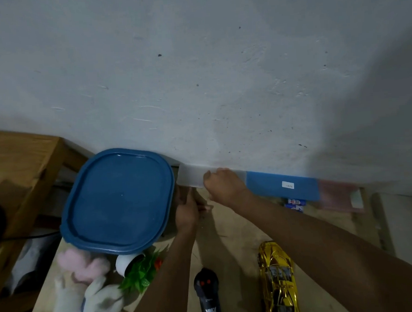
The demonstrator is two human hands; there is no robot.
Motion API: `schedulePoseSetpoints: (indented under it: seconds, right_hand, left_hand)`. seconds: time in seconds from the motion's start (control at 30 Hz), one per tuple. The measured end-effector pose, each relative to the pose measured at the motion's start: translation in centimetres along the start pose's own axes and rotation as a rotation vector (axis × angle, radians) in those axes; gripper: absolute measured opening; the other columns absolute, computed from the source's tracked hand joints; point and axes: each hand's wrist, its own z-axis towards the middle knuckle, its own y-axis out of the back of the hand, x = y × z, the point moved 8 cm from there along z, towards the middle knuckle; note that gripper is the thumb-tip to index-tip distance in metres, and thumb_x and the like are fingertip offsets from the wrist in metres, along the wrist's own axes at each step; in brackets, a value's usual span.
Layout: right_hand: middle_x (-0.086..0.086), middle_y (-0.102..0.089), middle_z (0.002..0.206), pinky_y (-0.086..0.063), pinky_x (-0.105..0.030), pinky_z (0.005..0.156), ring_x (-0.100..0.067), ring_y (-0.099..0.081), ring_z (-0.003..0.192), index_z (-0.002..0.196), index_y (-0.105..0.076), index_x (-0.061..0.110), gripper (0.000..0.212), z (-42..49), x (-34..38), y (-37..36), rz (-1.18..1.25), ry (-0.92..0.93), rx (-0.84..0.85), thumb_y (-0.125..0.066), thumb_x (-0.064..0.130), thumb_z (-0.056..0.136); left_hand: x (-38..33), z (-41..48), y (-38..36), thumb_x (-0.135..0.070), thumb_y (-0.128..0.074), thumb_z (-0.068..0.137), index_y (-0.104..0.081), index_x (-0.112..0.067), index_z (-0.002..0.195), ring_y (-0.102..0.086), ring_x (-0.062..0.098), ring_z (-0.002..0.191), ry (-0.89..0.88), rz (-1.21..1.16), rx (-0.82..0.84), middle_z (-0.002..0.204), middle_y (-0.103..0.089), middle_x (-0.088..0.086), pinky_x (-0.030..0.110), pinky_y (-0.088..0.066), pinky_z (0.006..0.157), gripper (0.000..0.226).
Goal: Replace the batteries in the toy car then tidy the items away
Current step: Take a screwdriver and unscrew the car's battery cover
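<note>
A: Grey wall (195, 72), wooden counter (237, 250). Where's the gold toy car (279, 281)?

B: Five o'clock. Right hand (222, 186) grips the clear box (189, 177) at twelve; left hand (186, 212), can't tell. A hard tug could bump the batteries (296, 204) away.

This looks like a room in a home, given over to play and storage. A bare, scuffed pale wall (195, 72) backs a plain wooden table (235, 255) strewn with plush toys (98, 304), an artificial plant (139, 272), a gold toy car (279, 281) and a blue-lidded plastic tub (118, 199), with wooden furniture (20, 167) alongside.
</note>
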Motion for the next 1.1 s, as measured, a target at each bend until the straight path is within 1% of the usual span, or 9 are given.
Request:
schedulePoseSetpoints:
  seconds: [0.13,0.3,0.4,0.5,0.6,0.73,0.87,1.0,1.1]
  right_hand:
    - [-0.009,-0.066,0.105,-0.051,-0.032,0.079,-0.021,-0.064,0.089,0.117,-0.056,0.009,0.034,0.2,0.0,0.8,0.038,0.026,0.032,-0.067,0.022,0.087]
    - [-0.008,-0.068,0.093,-0.048,-0.032,0.066,-0.02,-0.059,0.072,0.101,-0.061,0.01,0.02,0.3,-0.3,1.8,0.039,0.04,0.064,-0.062,0.021,0.085]
    - [-0.008,-0.067,0.084,-0.035,-0.029,0.058,-0.019,-0.048,0.062,0.09,-0.063,0.01,0.019,-0.1,-1.6,2.7,0.018,0.034,0.007,-0.056,0.026,0.084]
    - [-0.008,-0.069,0.088,-0.046,-0.03,0.063,-0.023,-0.059,0.07,0.1,-0.065,0.01,0.029,-0.8,-2.9,3.2,0.112,-0.034,-0.105,-0.051,0.033,0.09]
    - [-0.009,-0.07,0.096,-0.055,-0.037,0.072,-0.025,-0.065,0.083,0.106,-0.069,0.008,0.03,-1.7,-4.2,3.6,0.257,-0.123,-0.279,-0.055,0.031,0.093]
    - [-0.009,-0.066,0.094,-0.055,-0.035,0.073,-0.024,-0.063,0.086,0.099,-0.072,0.007,0.018,-3.1,-4.0,4.0,0.214,-0.178,-0.445,-0.07,0.021,0.087]
    - [-0.005,-0.066,0.093,-0.053,-0.033,0.066,-0.019,-0.061,0.084,0.098,-0.064,0.012,0.008,-3.7,-4.6,3.8,0.428,-0.282,-0.475,-0.059,0.018,0.095]
    - [-0.001,-0.064,0.094,-0.054,-0.033,0.066,-0.016,-0.061,0.082,0.094,-0.062,0.015,0.01,-4.7,-5.5,3.4,0.643,-0.394,-0.54,-0.06,0.024,0.094]
    - [0.0,-0.065,0.101,-0.053,-0.028,0.068,-0.015,-0.06,0.092,0.098,-0.066,0.016,0.011,-5.6,-4.9,2.8,0.642,-0.409,-0.57,-0.061,0.025,0.093]
  left_hand:
    - [0.4,0.2,-0.1,-0.037,-0.042,0.106,-0.066,0.0,0.102,-0.064,0.004,0.051,0.038,0.011,-0.001,0.058,-0.067,-0.002,0.015,-0.047,0.048,0.044]
    - [0.4,0.5,-0.2,-0.039,-0.042,0.105,-0.065,-0.004,0.101,-0.065,0.007,0.055,0.012,0.013,-0.015,0.06,-0.067,-0.003,0.021,-0.051,0.057,0.042]
    - [0.4,0.4,-0.3,-0.05,-0.043,0.102,-0.067,-0.011,0.105,-0.072,0.018,0.077,-0.019,-0.014,-0.045,0.078,-0.074,0.006,0.036,-0.06,0.078,0.046]
    - [0.4,0.0,-0.7,-0.063,-0.047,0.094,-0.071,-0.018,0.097,-0.073,0.026,0.086,-0.032,-0.051,-0.076,0.086,-0.075,0.007,0.047,-0.058,0.087,0.051]
    - [-0.2,-0.4,-0.6,-0.06,-0.05,0.094,-0.071,-0.008,0.095,-0.072,0.023,0.079,-0.086,-0.015,-0.123,0.079,-0.074,0.008,0.047,-0.059,0.084,0.057]
    - [-0.6,-0.9,-0.7,-0.048,-0.052,0.099,-0.064,-0.002,0.118,-0.065,0.016,0.06,-0.11,-0.039,-0.131,0.063,-0.064,0.005,0.039,-0.06,0.067,0.051]
    - [-0.6,-1.3,-0.7,-0.041,-0.053,0.1,-0.065,-0.004,0.099,-0.063,0.02,0.062,-0.101,-0.068,-0.13,0.064,-0.062,0.008,0.05,-0.06,0.078,0.039]
    - [0.0,-1.2,-0.7,-0.041,-0.054,0.099,-0.057,-0.007,0.13,-0.067,0.016,0.063,-0.091,-0.101,-0.131,0.067,-0.066,0.006,0.044,-0.062,0.077,0.046]
    - [-0.1,-1.5,-0.6,-0.039,-0.055,0.099,-0.043,-0.014,0.147,-0.067,0.015,0.067,-0.11,-0.105,-0.138,0.071,-0.066,0.003,0.032,-0.058,0.065,0.055]
